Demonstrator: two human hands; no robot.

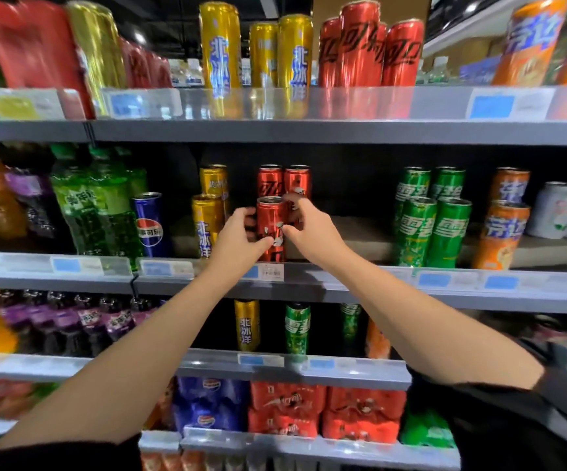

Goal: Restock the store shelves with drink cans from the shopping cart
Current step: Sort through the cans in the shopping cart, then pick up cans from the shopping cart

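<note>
Shelf (309, 290): red can (271, 229) between hands (277, 234).

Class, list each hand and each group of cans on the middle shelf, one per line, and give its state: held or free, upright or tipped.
Left hand: grips the front red can.
Right hand: pinches the same can.
Front red can: upright at the shelf edge, held.
Rear red cans: upright, free.
Gold cans: upright, free.
Blue Pepsi can: upright, free.
Green cans: upright, free.
Orange cans: upright, free.

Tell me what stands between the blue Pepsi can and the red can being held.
Two gold cans, one behind the other, in the head view.
</note>
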